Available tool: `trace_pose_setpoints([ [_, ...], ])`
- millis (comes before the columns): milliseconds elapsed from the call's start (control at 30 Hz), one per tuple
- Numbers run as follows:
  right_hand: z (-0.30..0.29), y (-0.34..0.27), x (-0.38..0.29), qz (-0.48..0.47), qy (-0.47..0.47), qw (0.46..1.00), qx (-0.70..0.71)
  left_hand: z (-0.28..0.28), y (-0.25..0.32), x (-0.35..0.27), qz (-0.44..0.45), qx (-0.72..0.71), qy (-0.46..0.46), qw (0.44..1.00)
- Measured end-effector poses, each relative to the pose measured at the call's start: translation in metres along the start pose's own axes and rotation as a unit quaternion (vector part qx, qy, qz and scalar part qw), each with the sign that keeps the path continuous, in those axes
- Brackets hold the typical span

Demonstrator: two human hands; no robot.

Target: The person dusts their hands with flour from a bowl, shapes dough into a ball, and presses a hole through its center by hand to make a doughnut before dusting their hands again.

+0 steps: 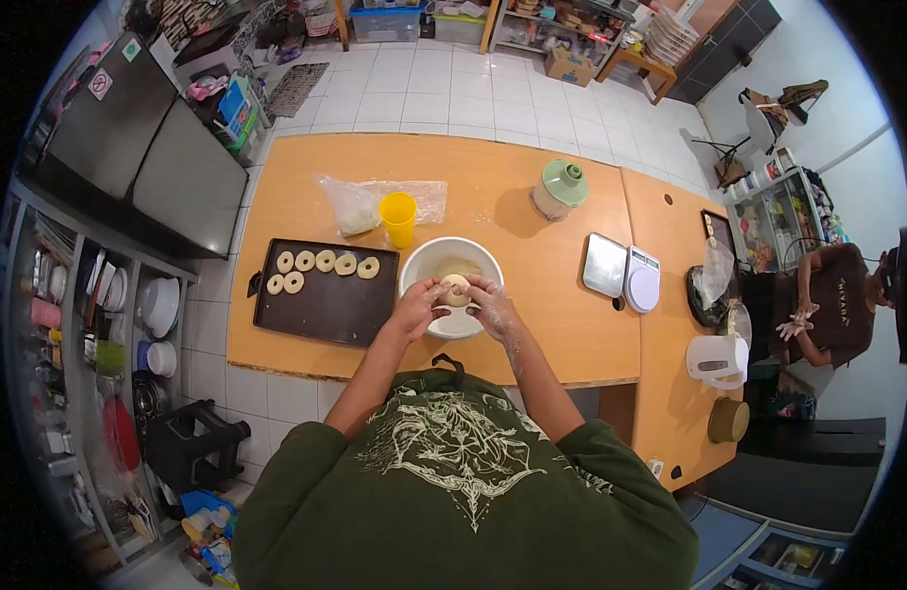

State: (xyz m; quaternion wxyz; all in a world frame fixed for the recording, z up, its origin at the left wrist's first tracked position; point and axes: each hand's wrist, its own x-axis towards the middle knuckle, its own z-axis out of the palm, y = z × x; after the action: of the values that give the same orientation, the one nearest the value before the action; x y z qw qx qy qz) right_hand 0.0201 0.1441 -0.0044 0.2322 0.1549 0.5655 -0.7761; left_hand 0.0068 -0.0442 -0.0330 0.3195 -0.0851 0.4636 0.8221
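Observation:
My left hand [421,304] and my right hand [490,304] together hold a ring of pale dough [455,290] by its two sides, over a white plastic bowl [485,254]. Flour dusts my right hand and forearm. Inside the bowl lies a mass of dough [457,267], partly hidden by my hands. Left of the bowl is a dark baking tray [326,313] bearing several dough rings [345,264] in two rows towards its far side. Behind the bowl stands a yellow plastic cup [399,220] beside a clear plastic bag [348,206] with white contents.
A lidded container with a green top [564,184], a metal plate [604,265] and a white kitchen scale [643,280] stand on the wooden table [556,346] to the right. Farther right are a white jug [711,359] and a co-worker [837,306] with both hands raised together.

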Motion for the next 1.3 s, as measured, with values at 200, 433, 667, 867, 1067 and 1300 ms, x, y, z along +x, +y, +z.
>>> trace_pose_setpoints([
  [200,-0.002,0.007,0.002,-0.023,0.006,0.998,0.051,0.012,0.002,-0.001,0.033,0.021,0.038,0.999],
  [433,0.000,0.003,0.002,-0.016,-0.013,0.996,0.087,0.008,0.000,-0.002,0.026,-0.026,0.039,0.999],
  [667,0.000,0.006,0.005,-0.037,-0.014,0.998,0.051,0.007,0.001,-0.002,0.021,-0.058,-0.005,0.998],
  [867,0.005,-0.001,-0.001,-0.005,-0.015,0.999,0.028,0.006,0.002,-0.004,0.032,-0.048,0.003,0.998],
  [1067,-0.004,0.003,0.002,-0.001,-0.073,0.987,0.144,0.009,0.007,-0.004,0.021,0.002,0.008,1.000],
  [1300,0.002,-0.010,-0.007,-0.001,-0.089,0.985,0.145,0.016,0.008,-0.010,0.045,-0.072,0.002,0.996],
])
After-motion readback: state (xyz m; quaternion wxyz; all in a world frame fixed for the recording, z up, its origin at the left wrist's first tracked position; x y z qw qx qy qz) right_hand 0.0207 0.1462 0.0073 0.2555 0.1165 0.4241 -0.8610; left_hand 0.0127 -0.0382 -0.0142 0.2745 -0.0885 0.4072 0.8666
